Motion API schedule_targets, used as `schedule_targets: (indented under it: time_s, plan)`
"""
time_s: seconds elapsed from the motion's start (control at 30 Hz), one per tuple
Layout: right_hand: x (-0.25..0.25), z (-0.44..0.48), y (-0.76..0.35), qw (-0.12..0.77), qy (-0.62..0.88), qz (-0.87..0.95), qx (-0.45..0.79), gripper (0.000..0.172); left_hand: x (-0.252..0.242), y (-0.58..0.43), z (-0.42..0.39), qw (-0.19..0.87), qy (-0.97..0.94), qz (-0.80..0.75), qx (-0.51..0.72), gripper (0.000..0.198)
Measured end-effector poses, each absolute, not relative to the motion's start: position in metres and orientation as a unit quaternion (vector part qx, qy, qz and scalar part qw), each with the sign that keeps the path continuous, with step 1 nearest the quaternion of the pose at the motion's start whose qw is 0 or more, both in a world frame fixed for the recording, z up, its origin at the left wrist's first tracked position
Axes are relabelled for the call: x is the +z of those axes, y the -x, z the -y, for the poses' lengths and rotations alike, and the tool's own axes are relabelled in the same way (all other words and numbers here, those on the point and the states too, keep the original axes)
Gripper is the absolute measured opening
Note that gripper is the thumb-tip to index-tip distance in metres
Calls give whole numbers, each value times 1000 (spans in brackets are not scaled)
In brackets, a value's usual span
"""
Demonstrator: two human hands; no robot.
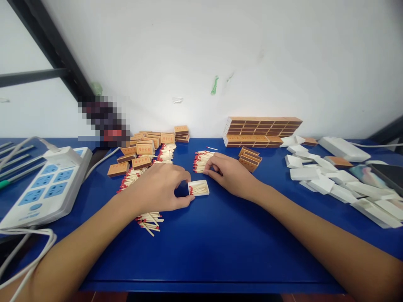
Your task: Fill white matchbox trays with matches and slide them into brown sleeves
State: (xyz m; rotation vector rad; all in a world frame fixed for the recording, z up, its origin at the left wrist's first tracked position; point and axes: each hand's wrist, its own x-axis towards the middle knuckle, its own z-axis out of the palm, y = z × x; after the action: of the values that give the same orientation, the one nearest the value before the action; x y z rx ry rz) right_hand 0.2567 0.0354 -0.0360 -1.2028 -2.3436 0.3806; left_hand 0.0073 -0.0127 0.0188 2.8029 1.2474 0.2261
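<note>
wall (195,54): pale, behind everything, a few green marks on it.
table (239,251): blue, its far edge along the wall.
power strip (59,180): white with blue sockets, at the left, a plug in its far end.
heap of white trays (330,176): strewn over the right side, several overlapping and tilted.
stacked matchboxes (261,126): tidy rows right of centre, near the wall.
loose matchboxes (143,149): clustered left of centre, some leaning on one another.
left match pile (130,178): red-tipped, partly hidden behind the left hand.
left hand (166,186): curved, thumb and a finger about the small tray's left end; from here i cannot tell if they press on it.
right hand (231,174): fingers curled at the right edge of the centre pile; whether any match is pinched i cannot tell.
leaning matchboxes (250,159): a small group just beyond the right hand.
centre pile (201,161): matches side by side, most heads to the left.
small tray (201,187): white, on the table between the hands, some matches inside, red heads leftward.
lone match (212,148): just beyond the centre pile.
</note>
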Motion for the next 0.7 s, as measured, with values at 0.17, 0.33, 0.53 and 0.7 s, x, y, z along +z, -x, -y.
schedule_targets:
  time_s: [0.17,0.33,0.53,0.7]
  plan:
    - [-33,-31,-264,214,441,860,140,13,18,-6,12,42,-910,-406,72,21]
    - [-28,-22,-268,223,432,862,146,12,18,-8,11,33,-910,-406,74,22]
    - [-29,-17,-259,223,446,856,140,5,18,-8,12,34,-911,-404,71,20]
    - [-30,-15,-258,214,477,844,122,6,18,-8,10,29,-913,-400,73,21]
